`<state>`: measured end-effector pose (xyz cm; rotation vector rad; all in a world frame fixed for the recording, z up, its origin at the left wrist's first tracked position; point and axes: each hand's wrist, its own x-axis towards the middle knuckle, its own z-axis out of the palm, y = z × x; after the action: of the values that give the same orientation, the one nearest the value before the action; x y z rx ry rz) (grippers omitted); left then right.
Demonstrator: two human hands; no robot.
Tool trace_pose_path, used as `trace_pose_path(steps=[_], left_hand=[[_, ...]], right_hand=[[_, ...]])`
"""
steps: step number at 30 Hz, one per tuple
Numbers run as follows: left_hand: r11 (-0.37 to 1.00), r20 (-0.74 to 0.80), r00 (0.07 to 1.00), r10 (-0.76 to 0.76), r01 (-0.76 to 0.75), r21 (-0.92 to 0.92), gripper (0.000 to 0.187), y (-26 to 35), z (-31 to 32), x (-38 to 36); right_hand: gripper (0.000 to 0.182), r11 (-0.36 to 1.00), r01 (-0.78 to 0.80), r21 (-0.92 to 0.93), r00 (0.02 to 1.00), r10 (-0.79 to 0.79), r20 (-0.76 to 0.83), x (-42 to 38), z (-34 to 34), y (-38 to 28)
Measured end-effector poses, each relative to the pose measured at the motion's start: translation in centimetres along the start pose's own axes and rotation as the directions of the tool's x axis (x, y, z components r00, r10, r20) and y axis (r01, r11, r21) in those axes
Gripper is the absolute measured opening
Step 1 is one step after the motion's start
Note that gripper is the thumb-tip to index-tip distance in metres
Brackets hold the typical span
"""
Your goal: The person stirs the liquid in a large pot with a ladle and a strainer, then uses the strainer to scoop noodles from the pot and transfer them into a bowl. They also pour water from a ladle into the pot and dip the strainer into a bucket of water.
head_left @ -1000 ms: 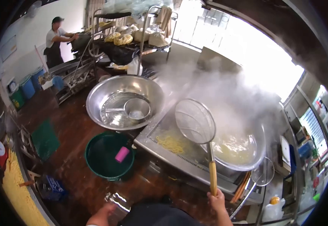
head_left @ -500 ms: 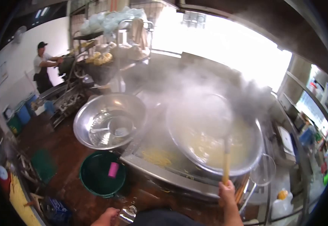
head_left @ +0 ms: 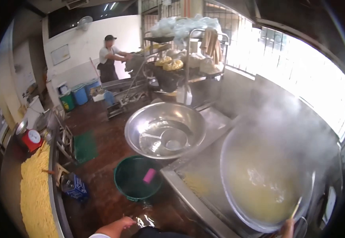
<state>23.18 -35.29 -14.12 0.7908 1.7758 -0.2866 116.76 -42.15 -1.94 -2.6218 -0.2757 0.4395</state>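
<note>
My right hand [head_left: 288, 229], at the bottom right, is closed around a long wooden-handled stirring tool [head_left: 297, 207]. The tool leans over the near rim of a big steaming pot [head_left: 225, 178] of cloudy yellowish liquid; its far end cannot be made out. My left hand [head_left: 127, 222] hangs low in front of me with loosely bent fingers and nothing visible in it. Nearest to it is a green tub [head_left: 119, 186] on the floor with a pink cup [head_left: 149, 175] inside. A wide metal basin [head_left: 135, 135] stands beyond, holding water and a round handled metal vessel [head_left: 174, 143].
Yellow noodles [head_left: 37, 190] cover the left counter near a red scale [head_left: 33, 139]. A metal ledge [head_left: 180, 186] borders the pot. A blue crate [head_left: 75, 186] sits on the wet floor [head_left: 97, 174]. One co-worker [head_left: 108, 63] stands at a machine behind a loaded rack [head_left: 187, 71].
My view has swung left, so the basin, tub and pot appear farther right. The left counter with noodles shows more fully. My right hand still grips the stirring tool, which now leans differently.
</note>
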Motion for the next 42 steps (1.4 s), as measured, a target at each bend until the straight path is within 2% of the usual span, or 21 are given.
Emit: trace_pose_path(steps=[3,5,11,12,13,15,16,18,19,23,25,26,28,29,30,32,35,37,40,41,42], left_hand=[[0.997,0.059,0.997,-0.053,0.05,0.062,0.036,-1.7,1.0,1.4],[0.999,0.001,1.0,-0.016,0.016,0.028,0.037,-2.0,1.7,0.8],[0.999,0.03,0.999,0.027,-0.028,0.028,0.041,-2.6,3.0,5.0],[1.0,0.061,0.998,0.012,-0.011,-0.003,0.042,-2.3,2.9,4.8],[0.999,0.068,0.997,0.033,-0.034,0.017,0.041,-2.0,2.9,4.7],[0.99,0.06,0.992,0.112,-0.117,0.083,0.04,-1.6,3.0,5.1],[0.955,0.014,0.975,0.222,-0.22,0.199,0.045,-1.2,2.7,4.7],[0.98,-0.005,0.98,0.198,-0.197,0.031,0.047,-1.4,2.7,4.2],[0.979,-0.004,0.979,0.203,-0.202,0.027,0.047,-1.7,2.5,4.2],[0.951,-0.005,0.956,0.295,-0.293,0.095,0.049,-4.6,2.0,8.3],[0.936,0.036,0.943,0.33,-0.332,0.118,0.049,-6.4,0.8,8.2],[0.897,0.011,0.906,0.423,-0.421,0.136,0.048,-7.2,-0.1,6.3],[0.974,0.02,0.984,0.175,-0.176,0.144,0.045,-8.7,-0.7,7.3],[0.991,0.036,0.991,0.128,-0.129,0.027,0.043,-9.9,-1.0,7.5],[0.995,0.052,0.994,0.094,-0.094,-0.014,0.04,-11.1,-1.5,7.7],[0.995,0.122,0.989,0.085,-0.078,-0.059,0.042,-13.4,-2.3,8.1],[0.999,0.062,0.998,0.015,-0.018,0.046,0.043,-14.6,-3.0,8.9],[0.998,0.098,0.994,0.048,-0.051,0.038,0.043,-14.4,-3.7,9.4],[0.993,0.102,0.988,0.116,-0.117,0.011,0.041,-12.5,-4.7,7.0],[0.986,0.128,0.978,0.167,-0.164,-0.034,0.039,-12.3,-4.7,7.6],[0.974,0.149,0.964,0.22,-0.209,-0.082,0.037,-12.2,-4.8,8.2]], right_hand=[[0.014,0.998,-0.013,-0.062,0.955,0.031,0.297,-1.5,2.4,-0.1],[0.014,0.999,-0.015,-0.039,0.903,0.03,0.428,-2.6,3.8,-0.1],[0.015,0.981,-0.042,0.187,0.716,-0.101,0.69,-5.8,5.2,-0.6],[0.015,0.982,-0.033,0.184,0.724,-0.104,0.682,-6.4,4.4,-0.9],[0.007,0.99,-0.12,0.079,0.661,0.021,0.75,-7.2,4.0,-1.3],[0.03,0.952,-0.264,-0.151,0.49,0.268,0.83,-12.8,2.9,-4.4],[0.03,0.954,-0.259,-0.15,0.499,0.265,0.825,-15.7,2.3,-5.7],[0.03,0.978,-0.206,-0.044,0.661,0.172,0.73,-23.0,1.2,-8.6],[0.028,0.921,-0.387,0.036,0.593,0.219,0.775,-28.5,-0.2,-10.9],[0.025,0.931,-0.341,0.13,0.518,0.071,0.853,-31.4,1.2,-10.0],[0.023,0.831,-0.473,0.295,0.564,0.028,0.826,-35.0,1.8,-11.0],[0.023,0.828,-0.48,0.289,0.559,0.035,0.828,-36.6,1.7,-11.6],[0.018,0.808,-0.467,0.359,0.538,-0.062,0.841,-39.5,1.4,-11.9],[0.012,0.775,-0.543,0.322,0.477,-0.031,0.879,-40.2,1.5,-11.7],[0.012,0.769,-0.552,0.321,0.478,-0.024,0.878,-41.4,1.9,-11.4],[0.013,0.705,-0.522,0.479,0.613,-0.08,0.786,-43.6,2.7,-11.1],[0.008,0.651,-0.547,0.527,0.57,-0.173,0.803,-46.7,3.9,-10.0],[0.017,0.589,-0.526,0.613,0.638,-0.203,0.743,-50.2,5.0,-10.4],[0.023,0.491,-0.61,0.622,0.609,-0.212,0.764,-54.4,6.8,-10.9],[0.023,0.465,-0.639,0.612,0.51,-0.339,0.79,-52.5,9.0,-8.7],[0.023,0.458,-0.646,0.61,0.51,-0.335,0.792,-53.3,9.5,-8.9]])
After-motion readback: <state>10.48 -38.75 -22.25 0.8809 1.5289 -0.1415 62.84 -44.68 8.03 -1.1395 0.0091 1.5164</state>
